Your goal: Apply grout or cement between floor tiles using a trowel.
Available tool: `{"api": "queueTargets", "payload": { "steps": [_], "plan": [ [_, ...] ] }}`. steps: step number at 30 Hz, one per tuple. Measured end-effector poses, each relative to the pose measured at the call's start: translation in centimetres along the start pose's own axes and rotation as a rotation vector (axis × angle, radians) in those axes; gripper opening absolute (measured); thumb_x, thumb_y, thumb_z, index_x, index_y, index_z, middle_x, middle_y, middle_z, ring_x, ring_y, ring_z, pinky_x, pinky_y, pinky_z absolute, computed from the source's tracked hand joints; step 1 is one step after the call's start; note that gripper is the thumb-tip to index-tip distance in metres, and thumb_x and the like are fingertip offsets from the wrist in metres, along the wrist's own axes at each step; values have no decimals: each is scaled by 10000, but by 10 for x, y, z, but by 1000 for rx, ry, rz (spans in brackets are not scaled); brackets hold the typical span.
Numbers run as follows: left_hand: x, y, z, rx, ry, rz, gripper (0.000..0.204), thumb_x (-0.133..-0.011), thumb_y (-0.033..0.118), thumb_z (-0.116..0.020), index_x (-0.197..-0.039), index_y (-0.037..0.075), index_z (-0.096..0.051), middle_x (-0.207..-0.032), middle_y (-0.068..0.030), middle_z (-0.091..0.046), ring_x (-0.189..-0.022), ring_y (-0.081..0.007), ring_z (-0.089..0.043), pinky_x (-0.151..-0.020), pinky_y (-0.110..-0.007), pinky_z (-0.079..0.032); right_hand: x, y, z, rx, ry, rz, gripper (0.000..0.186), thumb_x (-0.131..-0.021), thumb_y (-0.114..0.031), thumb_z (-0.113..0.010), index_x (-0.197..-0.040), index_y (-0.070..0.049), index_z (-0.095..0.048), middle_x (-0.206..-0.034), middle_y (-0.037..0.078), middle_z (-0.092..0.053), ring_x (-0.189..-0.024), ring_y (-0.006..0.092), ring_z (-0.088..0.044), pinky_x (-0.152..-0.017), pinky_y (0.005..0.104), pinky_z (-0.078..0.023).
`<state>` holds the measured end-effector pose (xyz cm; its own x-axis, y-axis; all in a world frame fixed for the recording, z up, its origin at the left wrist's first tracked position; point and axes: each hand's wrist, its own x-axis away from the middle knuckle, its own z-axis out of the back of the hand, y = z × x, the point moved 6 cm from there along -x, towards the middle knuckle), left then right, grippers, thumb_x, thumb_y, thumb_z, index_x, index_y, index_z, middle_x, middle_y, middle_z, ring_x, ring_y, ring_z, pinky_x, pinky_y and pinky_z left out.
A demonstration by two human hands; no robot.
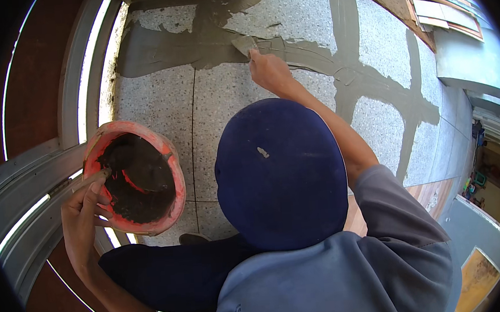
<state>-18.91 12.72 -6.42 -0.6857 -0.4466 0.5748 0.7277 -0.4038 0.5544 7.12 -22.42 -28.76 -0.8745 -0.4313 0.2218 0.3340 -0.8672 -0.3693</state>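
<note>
left hand [83,217] fingers closed on rim of orange bowl [166,162], keeping mortar within reach | right hand [270,70] grips trowel [246,43], blade flat on speckled wall [223,100] seam

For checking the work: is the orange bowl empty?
No, the orange bowl in the left hand holds dark wet mortar.

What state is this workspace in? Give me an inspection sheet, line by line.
Surface: speckled terrazzo surface crossed by wet grey mortar bands.
Job's things: orange bowl holding dark mortar; trowel on the grey band.
Clutter: stacked boards at the upper right.
Hands: left hand grips the bowl's rim; right hand holds the trowel.
Cables: nothing seen.
Surroundings: metal frame along the left side; the person's blue cap hides the centre.
</note>
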Motion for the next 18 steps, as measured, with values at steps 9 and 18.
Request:
{"api": "queueTargets", "payload": {
  "steps": [9, 18],
  "plan": [
    [-2, 2, -4, -10, -8, -11, 385, -968, 411, -606, -1160, 103, -733, -733, -5, -584, -607, -81, -585, -492, -227, -494, 26, 62, 5, 121, 41, -97, 351, -959, -208, -476, -1293, -102, -496, -791, 270, -662, -747, 460, -663, -627, 583, -489],
    [-6, 0, -3, -21, -13, -16, 389, -976, 418, -594, -1149, 99, -735, -722, -4, -580, -598, -78, -582, -475, -224, -497, 69, 95, 15, 148, 48, -58, 287, -952, -188, -465, -1206, -57, -493, -758, 253, -657, -698, 454, -658, -612, 570, -504]
  ]
}}
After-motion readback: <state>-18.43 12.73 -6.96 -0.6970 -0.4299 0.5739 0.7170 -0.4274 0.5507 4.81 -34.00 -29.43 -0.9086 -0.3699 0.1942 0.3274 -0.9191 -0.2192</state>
